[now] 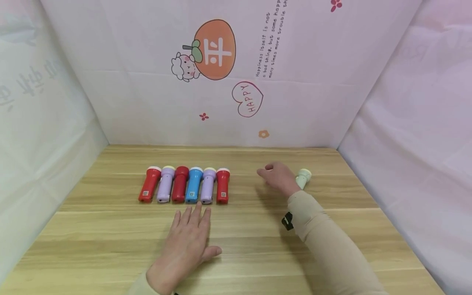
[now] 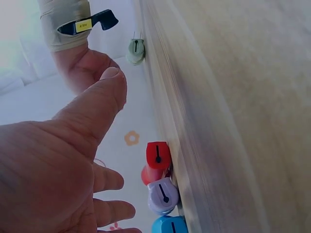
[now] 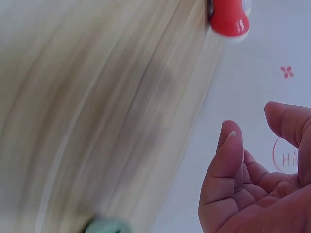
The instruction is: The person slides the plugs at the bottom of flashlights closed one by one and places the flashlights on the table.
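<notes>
Several small flashlights stand in a side-by-side row on the table, heads toward the back wall: a red one (image 1: 150,184), a lavender one (image 1: 166,184), a dark red one (image 1: 180,184), a blue one (image 1: 194,184), another lavender one (image 1: 208,186) and another red one (image 1: 223,185). My left hand (image 1: 186,241) is just in front of the row, fingers spread and straight, holding nothing. Off to the right, my right hand (image 1: 279,177) is in the air with bent fingers; a gap shows between thumb and fingers in the right wrist view. Partly behind that wrist lies a pale green flashlight (image 1: 303,177).
The wooden table (image 1: 243,241) meets a white printed cloth wall (image 1: 302,102) at the back. Cloth also hangs on the left side (image 1: 44,135) and the right side (image 1: 413,164). A black strap piece (image 1: 287,221) is on my right wrist.
</notes>
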`<state>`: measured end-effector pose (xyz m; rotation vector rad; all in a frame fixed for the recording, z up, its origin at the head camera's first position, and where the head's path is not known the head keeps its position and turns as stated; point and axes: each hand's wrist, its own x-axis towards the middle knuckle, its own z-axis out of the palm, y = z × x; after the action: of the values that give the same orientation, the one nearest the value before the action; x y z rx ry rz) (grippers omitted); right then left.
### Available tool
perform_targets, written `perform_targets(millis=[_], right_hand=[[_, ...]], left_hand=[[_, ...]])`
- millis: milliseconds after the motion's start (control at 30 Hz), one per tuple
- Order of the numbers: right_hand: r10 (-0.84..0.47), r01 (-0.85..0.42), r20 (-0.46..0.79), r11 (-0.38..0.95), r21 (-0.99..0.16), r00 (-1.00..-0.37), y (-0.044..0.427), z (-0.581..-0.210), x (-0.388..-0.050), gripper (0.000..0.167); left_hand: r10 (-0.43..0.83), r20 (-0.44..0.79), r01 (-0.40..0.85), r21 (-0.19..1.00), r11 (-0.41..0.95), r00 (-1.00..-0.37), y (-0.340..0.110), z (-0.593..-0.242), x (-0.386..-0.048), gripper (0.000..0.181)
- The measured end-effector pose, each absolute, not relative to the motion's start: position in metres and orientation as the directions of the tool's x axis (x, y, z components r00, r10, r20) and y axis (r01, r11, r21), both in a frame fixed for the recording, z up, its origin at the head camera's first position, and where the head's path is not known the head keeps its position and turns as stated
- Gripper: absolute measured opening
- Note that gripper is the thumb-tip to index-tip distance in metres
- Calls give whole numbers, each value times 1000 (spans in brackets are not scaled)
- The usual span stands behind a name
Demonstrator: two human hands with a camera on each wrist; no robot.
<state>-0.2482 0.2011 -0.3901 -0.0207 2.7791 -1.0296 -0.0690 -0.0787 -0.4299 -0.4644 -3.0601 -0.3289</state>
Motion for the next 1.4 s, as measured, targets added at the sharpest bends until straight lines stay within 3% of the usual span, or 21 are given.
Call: perform_targets(millis=[200, 533, 800, 1033, 1267, 1400], right_hand=[[-9, 59, -118, 827, -559, -993, 230, -392, -250, 66], [65, 151, -162, 779, -608, -985, 271, -399, -243, 73], [103, 174, -155, 807, -565, -983, 291, -404, -246, 79], [160, 217, -148, 793, -569, -976, 302, -412, -251, 49], [160, 270, -247, 811, -519, -956, 310, -414, -251, 60], [133, 262, -274, 817, -513, -952, 310, -415, -251, 57]], left_hand=[[286, 71, 294, 210, 932, -956, -80, -431, -68, 103], [292, 104, 308, 202, 930, -951, -81, -435, -69, 103], [294, 111, 311, 203, 929, -949, -81, -435, -68, 105], [294, 103, 310, 212, 927, -950, -83, -432, -68, 104], [297, 91, 310, 227, 923, -950, -84, -432, -69, 103], [296, 86, 308, 238, 921, -951, -84, -434, -68, 103]])
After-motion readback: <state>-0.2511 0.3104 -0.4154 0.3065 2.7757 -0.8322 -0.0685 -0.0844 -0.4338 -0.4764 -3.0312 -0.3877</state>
